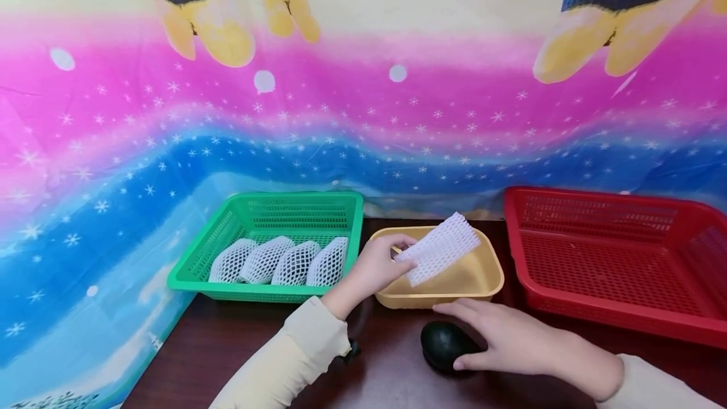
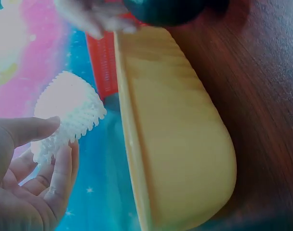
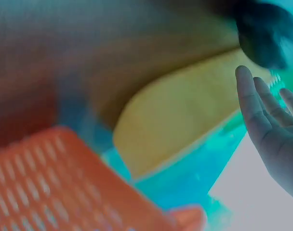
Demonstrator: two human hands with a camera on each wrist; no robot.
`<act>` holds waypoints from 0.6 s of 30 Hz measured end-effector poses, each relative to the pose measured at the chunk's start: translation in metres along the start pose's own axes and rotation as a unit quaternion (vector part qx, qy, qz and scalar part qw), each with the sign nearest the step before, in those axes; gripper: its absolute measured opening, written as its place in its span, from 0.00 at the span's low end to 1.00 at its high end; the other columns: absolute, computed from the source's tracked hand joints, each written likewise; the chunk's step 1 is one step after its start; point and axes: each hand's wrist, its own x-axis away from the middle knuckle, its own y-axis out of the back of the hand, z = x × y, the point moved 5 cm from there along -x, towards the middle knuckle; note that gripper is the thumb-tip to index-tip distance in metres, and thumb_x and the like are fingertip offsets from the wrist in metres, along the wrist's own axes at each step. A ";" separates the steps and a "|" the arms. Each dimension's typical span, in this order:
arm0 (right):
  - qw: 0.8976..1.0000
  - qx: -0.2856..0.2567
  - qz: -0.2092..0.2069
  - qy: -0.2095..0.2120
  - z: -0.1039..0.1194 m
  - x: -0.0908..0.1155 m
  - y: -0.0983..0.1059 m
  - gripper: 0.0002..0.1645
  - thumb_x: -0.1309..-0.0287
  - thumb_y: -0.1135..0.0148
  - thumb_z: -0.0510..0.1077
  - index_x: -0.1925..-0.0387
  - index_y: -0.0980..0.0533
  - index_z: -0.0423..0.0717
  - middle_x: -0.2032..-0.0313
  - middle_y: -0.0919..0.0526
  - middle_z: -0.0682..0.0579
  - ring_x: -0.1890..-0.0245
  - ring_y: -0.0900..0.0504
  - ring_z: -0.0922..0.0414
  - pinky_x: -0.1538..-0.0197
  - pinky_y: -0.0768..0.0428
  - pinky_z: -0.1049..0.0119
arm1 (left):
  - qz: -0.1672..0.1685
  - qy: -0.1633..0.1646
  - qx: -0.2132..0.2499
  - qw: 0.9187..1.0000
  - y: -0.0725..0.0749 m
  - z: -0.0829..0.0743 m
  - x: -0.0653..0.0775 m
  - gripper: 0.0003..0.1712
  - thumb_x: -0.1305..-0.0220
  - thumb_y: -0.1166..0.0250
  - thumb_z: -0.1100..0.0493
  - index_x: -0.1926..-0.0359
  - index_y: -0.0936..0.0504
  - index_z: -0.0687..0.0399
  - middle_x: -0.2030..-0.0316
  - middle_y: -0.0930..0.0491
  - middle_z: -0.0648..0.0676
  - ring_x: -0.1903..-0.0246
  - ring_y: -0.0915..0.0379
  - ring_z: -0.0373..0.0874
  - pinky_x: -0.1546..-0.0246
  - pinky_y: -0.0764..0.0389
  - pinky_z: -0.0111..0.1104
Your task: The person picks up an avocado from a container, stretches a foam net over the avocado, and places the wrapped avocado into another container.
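Note:
My left hand (image 1: 377, 265) pinches a white foam net sleeve (image 1: 442, 250) between thumb and fingers, above the tan plastic tub (image 1: 466, 279). In the left wrist view the flattened sleeve (image 2: 69, 103) hangs between thumb and fingertips. On the table in front of the tub lies a dark, glossy, egg-shaped fruit (image 1: 445, 344). My right hand (image 1: 511, 336) is spread beside its right side, thumb at its lower edge; whether it touches is hard to tell. The right wrist view has straight, loose fingers (image 3: 252, 103) near the dark fruit (image 3: 269, 36).
At left stands a green basket (image 1: 264, 298) with several net-wrapped items (image 1: 292, 262) in a row. A red basket (image 1: 613, 308) stands at right, near the right forearm. Behind them hangs a printed cloth (image 1: 363, 100). All stand on a dark wooden table (image 1: 227, 346).

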 end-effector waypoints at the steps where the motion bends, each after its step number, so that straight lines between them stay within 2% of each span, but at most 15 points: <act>1: 1.000 0.001 -0.007 -0.002 0.000 0.000 0.006 0.44 0.40 0.32 0.69 0.30 0.29 0.53 0.39 0.22 0.57 0.43 0.20 0.57 0.48 0.18 0.55 | -0.004 -0.006 0.001 1.000 0.002 -0.001 0.002 0.16 0.35 0.28 0.61 0.46 0.15 0.55 0.55 0.16 0.52 0.61 0.21 0.48 0.61 0.19 0.34; 5: 0.999 -0.015 -0.023 -0.025 -0.002 0.001 0.026 0.41 0.39 0.33 0.68 0.31 0.28 0.54 0.40 0.21 0.56 0.46 0.19 0.57 0.50 0.17 0.57 | -0.012 -0.016 0.003 1.000 0.006 -0.001 0.009 0.16 0.35 0.27 0.61 0.47 0.15 0.55 0.56 0.16 0.51 0.61 0.20 0.49 0.62 0.19 0.34; 8: 0.998 -0.019 -0.057 -0.030 -0.004 0.002 0.037 0.38 0.38 0.33 0.66 0.33 0.27 0.55 0.44 0.19 0.55 0.51 0.18 0.60 0.54 0.16 0.60 | -0.009 -0.020 0.011 1.000 0.006 -0.001 0.015 0.15 0.35 0.27 0.61 0.47 0.15 0.54 0.57 0.16 0.50 0.62 0.20 0.49 0.65 0.19 0.33; 11: 0.993 -0.019 -0.109 -0.030 -0.005 0.004 0.046 0.31 0.38 0.29 0.60 0.37 0.24 0.56 0.50 0.18 0.58 0.57 0.18 0.64 0.62 0.17 0.65 | -0.011 -0.032 0.016 0.999 0.008 -0.004 0.022 0.15 0.35 0.27 0.61 0.47 0.15 0.53 0.57 0.17 0.50 0.62 0.21 0.47 0.67 0.19 0.31; 14: 0.983 -0.013 -0.183 -0.027 -0.003 0.006 0.055 0.23 0.44 0.22 0.47 0.48 0.21 0.57 0.60 0.20 0.64 0.66 0.21 0.68 0.69 0.19 0.69 | -0.021 -0.044 0.019 0.999 0.012 -0.007 0.031 0.16 0.36 0.27 0.62 0.47 0.15 0.53 0.56 0.17 0.50 0.61 0.22 0.45 0.66 0.19 0.31; 18: 0.960 -0.008 -0.281 -0.017 0.001 0.009 0.067 0.24 0.55 0.18 0.36 0.59 0.22 0.57 0.68 0.26 0.68 0.75 0.27 0.71 0.73 0.22 0.72 | -0.036 -0.062 0.014 0.997 0.017 -0.011 0.045 0.18 0.36 0.27 0.63 0.45 0.16 0.54 0.54 0.17 0.50 0.58 0.22 0.44 0.63 0.18 0.31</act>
